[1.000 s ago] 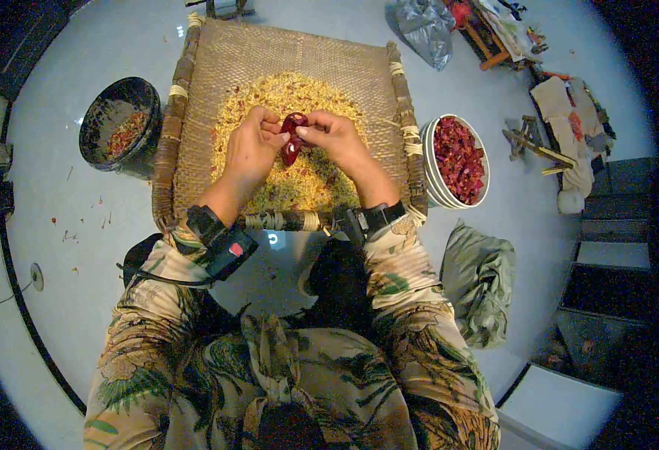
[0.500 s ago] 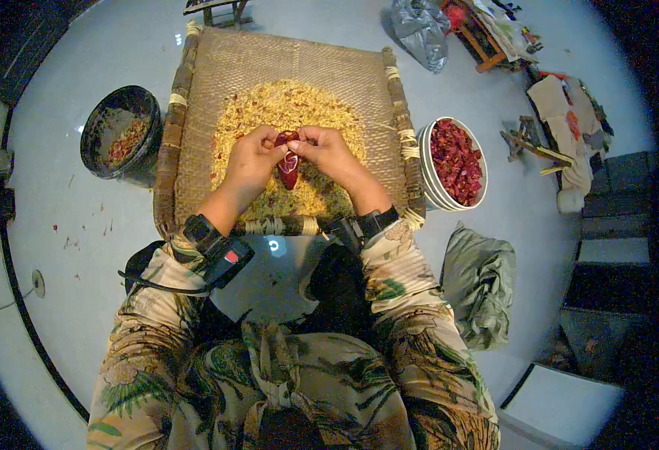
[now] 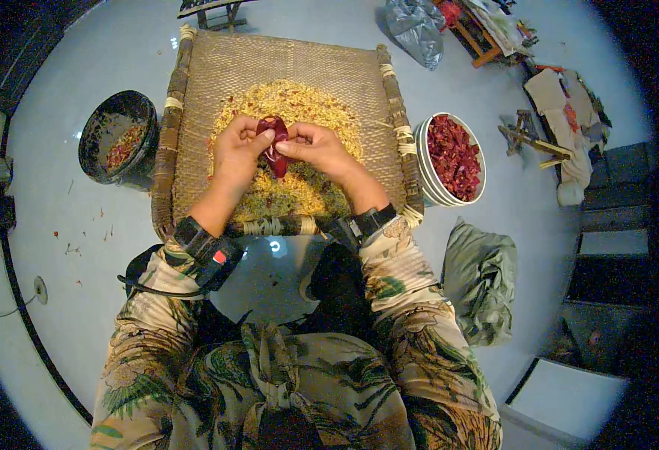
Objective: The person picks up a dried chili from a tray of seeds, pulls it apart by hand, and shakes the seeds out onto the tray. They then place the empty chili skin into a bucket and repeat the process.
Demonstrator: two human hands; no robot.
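A dried red chili pepper [image 3: 276, 166], split so that its pale inner ribs show, is held between my two hands. My left hand [image 3: 236, 154] pinches its left edge. With thumb and bent fingers, my right hand [image 3: 320, 152] grips the right edge. Both hands are over a woven tray [image 3: 284, 54] framed with wooden poles. Below the pepper, a broad heap of yellow chili seeds [image 3: 299, 101] with red flecks is spread on the weave.
To the left stands a black bucket [image 3: 89, 150] with seeds and scraps inside. On the right a white bucket [image 3: 428, 193] holds red pepper pieces [image 3: 455, 157]. A green sack [image 3: 479, 281] lies nearer me. Stools and a grey plastic bag [image 3: 415, 34] are farther back.
Both hands have shifted slightly left with the pepper. The pepper is turned and spread wider, showing more of its inside.
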